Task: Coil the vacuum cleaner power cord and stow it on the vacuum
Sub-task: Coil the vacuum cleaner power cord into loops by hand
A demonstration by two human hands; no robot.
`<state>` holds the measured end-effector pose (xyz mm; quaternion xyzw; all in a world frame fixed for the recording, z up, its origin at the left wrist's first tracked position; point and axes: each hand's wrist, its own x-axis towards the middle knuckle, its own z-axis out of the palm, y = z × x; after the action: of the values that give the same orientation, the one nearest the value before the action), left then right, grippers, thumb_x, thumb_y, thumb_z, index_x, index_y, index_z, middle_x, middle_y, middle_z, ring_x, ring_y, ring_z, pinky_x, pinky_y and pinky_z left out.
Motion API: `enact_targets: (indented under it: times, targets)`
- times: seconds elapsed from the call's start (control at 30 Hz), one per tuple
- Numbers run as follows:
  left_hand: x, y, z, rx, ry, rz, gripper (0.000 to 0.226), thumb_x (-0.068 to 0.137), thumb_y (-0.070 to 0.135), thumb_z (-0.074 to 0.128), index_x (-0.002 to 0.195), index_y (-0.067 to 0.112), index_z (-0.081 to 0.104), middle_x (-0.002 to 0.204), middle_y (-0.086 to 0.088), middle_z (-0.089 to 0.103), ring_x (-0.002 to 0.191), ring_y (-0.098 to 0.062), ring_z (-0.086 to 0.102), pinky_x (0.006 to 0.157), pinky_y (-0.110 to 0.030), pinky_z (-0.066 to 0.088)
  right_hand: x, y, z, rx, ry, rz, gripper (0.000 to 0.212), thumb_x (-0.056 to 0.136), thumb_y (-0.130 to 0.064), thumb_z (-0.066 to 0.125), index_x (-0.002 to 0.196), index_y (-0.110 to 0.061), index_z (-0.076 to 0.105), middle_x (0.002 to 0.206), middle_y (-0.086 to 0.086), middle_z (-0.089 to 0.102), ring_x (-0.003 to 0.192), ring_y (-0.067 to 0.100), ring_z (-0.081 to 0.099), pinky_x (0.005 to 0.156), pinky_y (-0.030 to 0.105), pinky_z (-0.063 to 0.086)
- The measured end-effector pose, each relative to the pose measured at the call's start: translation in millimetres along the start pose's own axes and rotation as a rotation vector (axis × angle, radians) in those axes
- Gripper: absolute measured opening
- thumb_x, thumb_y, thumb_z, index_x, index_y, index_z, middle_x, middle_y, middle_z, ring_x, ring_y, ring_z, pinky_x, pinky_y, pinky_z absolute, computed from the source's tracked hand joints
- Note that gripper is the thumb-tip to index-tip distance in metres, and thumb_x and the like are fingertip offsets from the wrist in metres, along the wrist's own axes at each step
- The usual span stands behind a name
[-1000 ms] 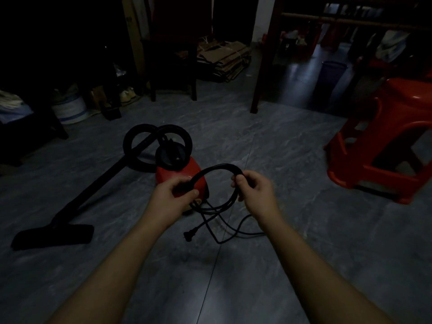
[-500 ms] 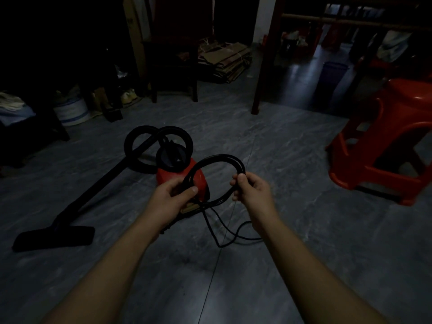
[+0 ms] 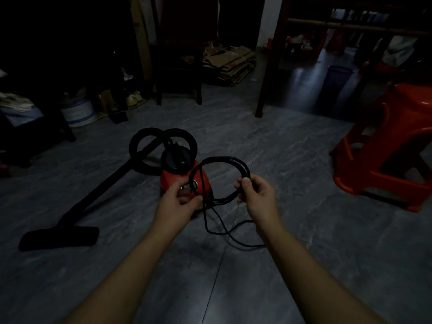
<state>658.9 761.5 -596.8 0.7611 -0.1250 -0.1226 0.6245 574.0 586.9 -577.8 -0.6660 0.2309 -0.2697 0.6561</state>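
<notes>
mid-frame, left hand [image 3: 175, 202] and right hand [image 3: 256, 195] each pinch closed on the power cord [image 3: 224, 160], several loops made; a tail trails on the floor [image 3: 304, 265], stowing on the red vacuum [image 3: 177, 178] remains

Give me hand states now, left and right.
Left hand: closed, pinching the power cord at the coil's left side.
Right hand: closed on the coil's right side.

Dim light is lying over a grey marbled tile floor [image 3: 292, 174]. A red plastic stool [image 3: 385, 146] is standing at right, flattened cardboard [image 3: 230, 63] is resting beyond dark chair legs [image 3: 178, 73], and possibly a bucket [image 3: 78, 112] is sitting left.
</notes>
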Motion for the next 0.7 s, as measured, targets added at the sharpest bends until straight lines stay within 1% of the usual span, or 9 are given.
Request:
enact_targets:
  times: [0.07,0.17,0.27,0.37,0.47,0.57,0.63,0.67,0.7]
  targets:
    - [-0.9,-2.5,2.6,0.036,-0.002,0.011,0.043,0.082,0.020,0.077,0.119,0.031,0.058,0.105,0.000,0.065,0.093,-0.012,0.066,0.069,-0.020,0.052,0.7,0.6,-0.7,-0.006,0.027,-0.024,0.018,0.101,-0.017,0.051,0.092,-0.013,0.067,0.081,0.002,0.070,0.063,0.009,0.059,0.061,0.026,0.053]
    - [-2.5,-6.8,9.0,0.050,-0.020,-0.023,0.042,0.083,0.020,0.076,0.123,0.021,0.060,0.094,-0.004,0.069,0.083,-0.013,0.067,0.068,-0.020,0.050,0.4,0.6,-2.3,0.004,0.055,-0.039,0.018,0.101,-0.018,0.052,0.091,-0.014,0.067,0.081,0.001,0.070,0.062,0.009,0.059,0.061,0.027,0.054]
    - [-5.1,-11.7,18.1,0.049,-0.064,-0.073,0.049,0.083,0.025,0.077,0.127,0.019,0.057,0.091,-0.002,0.071,0.084,-0.012,0.068,0.069,-0.020,0.047,-0.3,-1.2,-4.5,0.039,0.059,-0.030,0.019,0.101,-0.018,0.051,0.091,-0.014,0.067,0.081,0.001,0.070,0.062,0.010,0.058,0.063,0.027,0.054]
    - [-6.0,-11.6,24.1,-0.007,-0.090,-0.111,0.058,0.083,0.026,0.077,0.134,0.021,0.051,0.098,-0.004,0.071,0.087,-0.012,0.068,0.068,-0.022,0.049,-0.1,-3.7,-6.5,0.064,0.053,-0.023,0.020,0.101,-0.019,0.051,0.092,-0.011,0.067,0.083,0.003,0.070,0.063,0.013,0.058,0.066,0.030,0.055]
    - [-5.1,-9.3,25.9,-0.104,-0.086,-0.153,0.070,0.083,0.022,0.078,0.142,0.027,0.042,0.111,-0.008,0.069,0.100,-0.016,0.067,0.084,-0.034,0.055,0.0,-4.3,-9.8,0.080,0.058,-0.017,0.020,0.101,-0.019,0.051,0.093,-0.009,0.067,0.081,0.002,0.070,0.062,0.013,0.058,0.066,0.031,0.054]
    - [-7.0,-4.1,29.2,-0.226,-0.072,-0.166,0.079,0.082,0.012,0.078,0.145,0.029,0.035,0.127,-0.011,0.059,0.109,-0.019,0.064,0.091,-0.037,0.055,-0.1,-5.2,-14.6,0.097,0.057,-0.007,0.020,0.101,-0.019,0.051,0.093,-0.009,0.067,0.080,0.000,0.070,0.063,0.014,0.057,0.065,0.029,0.054]
    - [-5.5,-1.4,30.3,-0.319,-0.031,-0.154,0.081,0.082,0.005,0.077,0.146,0.025,0.033,0.131,-0.010,0.057,0.115,-0.023,0.063,0.097,-0.042,0.053,-0.1,-6.1,-17.1,0.099,0.053,0.001,0.020,0.101,-0.018,0.051,0.093,-0.009,0.067,0.078,0.000,0.068,0.063,0.013,0.057,0.063,0.028,0.053]
    - [-4.3,0.3,29.7,-0.360,-0.007,-0.152,0.079,0.082,0.004,0.076,0.145,0.024,0.033,0.131,-0.009,0.057,0.117,-0.024,0.062,0.097,-0.043,0.053,-0.2,-6.4,-17.8,0.091,0.049,0.005,0.020,0.101,-0.017,0.051,0.093,-0.009,0.067,0.078,0.001,0.068,0.062,0.013,0.057,0.062,0.027,0.053]
    - [-2.9,2.4,29.1,-0.394,0.006,-0.145,0.074,0.083,0.003,0.075,0.142,0.023,0.036,0.130,-0.007,0.059,0.115,-0.023,0.063,0.093,-0.041,0.055,-0.3,-6.1,-18.3,0.080,0.043,0.007,0.020,0.101,-0.017,0.051,0.094,-0.008,0.067,0.078,0.001,0.067,0.062,0.012,0.057,0.062,0.026,0.053]
